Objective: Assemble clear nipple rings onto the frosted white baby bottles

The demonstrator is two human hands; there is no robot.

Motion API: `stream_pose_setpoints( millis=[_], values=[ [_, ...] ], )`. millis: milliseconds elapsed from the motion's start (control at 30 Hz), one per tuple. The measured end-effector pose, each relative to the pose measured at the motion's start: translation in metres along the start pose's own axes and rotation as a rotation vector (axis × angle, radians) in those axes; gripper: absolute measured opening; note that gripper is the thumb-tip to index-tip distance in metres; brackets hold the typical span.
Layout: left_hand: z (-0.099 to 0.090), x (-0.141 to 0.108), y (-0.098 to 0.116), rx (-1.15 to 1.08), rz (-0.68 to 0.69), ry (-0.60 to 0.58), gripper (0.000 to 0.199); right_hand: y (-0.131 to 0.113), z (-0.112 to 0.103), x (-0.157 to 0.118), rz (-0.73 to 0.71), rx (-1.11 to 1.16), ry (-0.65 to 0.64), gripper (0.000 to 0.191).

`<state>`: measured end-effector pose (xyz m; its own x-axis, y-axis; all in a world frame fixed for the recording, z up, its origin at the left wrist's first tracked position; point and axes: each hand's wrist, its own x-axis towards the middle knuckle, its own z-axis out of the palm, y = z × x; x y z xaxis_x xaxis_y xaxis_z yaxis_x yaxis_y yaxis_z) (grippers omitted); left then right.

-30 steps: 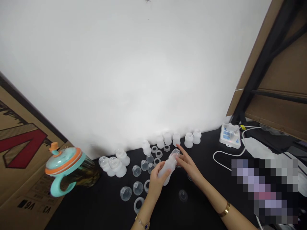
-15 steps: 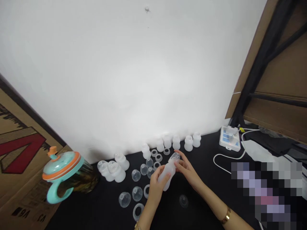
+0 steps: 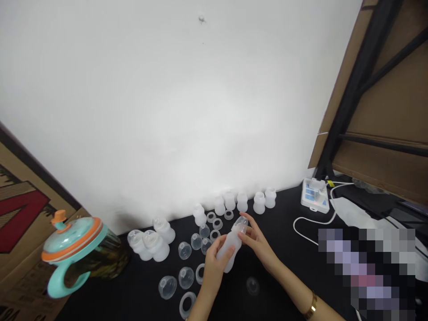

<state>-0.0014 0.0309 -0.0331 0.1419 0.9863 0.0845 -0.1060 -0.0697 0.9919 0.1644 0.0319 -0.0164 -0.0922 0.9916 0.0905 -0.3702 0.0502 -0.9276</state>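
Observation:
A frosted white baby bottle (image 3: 231,246) is tilted in my left hand (image 3: 214,262), whose fingers wrap round its body. On the bottle's upper end sits a clear dome cap (image 3: 241,224). My right hand (image 3: 260,247) grips this cap between thumb and fingers. Left of my hands lie loose clear domes (image 3: 186,278) and translucent rings (image 3: 187,305). Below the bottle, a small clear round piece (image 3: 252,286) lies on the black table. Small bottle bodies (image 3: 259,203) stand in a row by the wall, and a cluster of capped bottles (image 3: 156,245) stands at left.
A teal and orange lidded jug (image 3: 73,240) with dark contents stands at far left before a cardboard box (image 3: 20,205). At right are a white power strip (image 3: 314,196), its cable (image 3: 306,218) and a white sheet (image 3: 351,214). A white wall (image 3: 200,111) bounds the table behind.
The view has shifted slightly, moving the scene a little left, with its left side lower. Both hands keep their hold on the bottle and its cap, with only slight finger movement.

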Motion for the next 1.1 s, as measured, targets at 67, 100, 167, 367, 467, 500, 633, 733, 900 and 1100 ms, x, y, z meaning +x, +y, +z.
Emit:
stream_pose_setpoints(
  millis=[67, 100, 167, 367, 467, 500, 633, 733, 900, 1100],
  values=[
    [0.0003, 0.0001, -0.0004, -0.015, -0.005, 0.003, 0.043, -0.0004, 0.0002, -0.0004, -0.002, 0.011, -0.004, 0.071],
    [0.0005, 0.0001, -0.0004, -0.022, -0.01, 0.0, 0.043, -0.0002, 0.0001, -0.0005, -0.003, 0.016, -0.008, 0.071],
    [0.001, 0.0, 0.0001, -0.029, -0.021, -0.014, 0.044, 0.0005, -0.0002, -0.0004, -0.001, 0.021, -0.013, 0.071],
    [0.0023, -0.0004, 0.0018, -0.044, -0.027, -0.005, 0.046, 0.0007, -0.0004, -0.0013, 0.003, 0.01, -0.007, 0.072],
    [0.0031, -0.0009, 0.0004, -0.054, -0.027, 0.001, 0.047, -0.0009, 0.0005, -0.0022, -0.002, 0.03, -0.016, 0.07],
    [0.0034, -0.001, -0.0003, -0.056, -0.024, 0.013, 0.048, -0.0014, 0.0008, -0.0025, -0.003, 0.038, -0.02, 0.069],
    [0.0038, -0.0004, -0.0037, -0.056, -0.03, 0.023, 0.05, -0.0022, 0.0021, -0.0032, -0.009, 0.049, -0.023, 0.069],
    [0.004, 0.0004, -0.0052, -0.062, -0.04, 0.022, 0.053, -0.0031, 0.0026, -0.0038, -0.006, 0.044, -0.019, 0.069],
    [0.0047, 0.0011, -0.0054, -0.068, -0.047, 0.03, 0.053, -0.0053, 0.0026, -0.0049, -0.003, 0.04, -0.016, 0.069],
    [0.0028, 0.0009, -0.0044, -0.062, -0.062, 0.019, 0.053, -0.0034, 0.0011, -0.0058, -0.015, 0.035, -0.016, 0.07]
  ],
)
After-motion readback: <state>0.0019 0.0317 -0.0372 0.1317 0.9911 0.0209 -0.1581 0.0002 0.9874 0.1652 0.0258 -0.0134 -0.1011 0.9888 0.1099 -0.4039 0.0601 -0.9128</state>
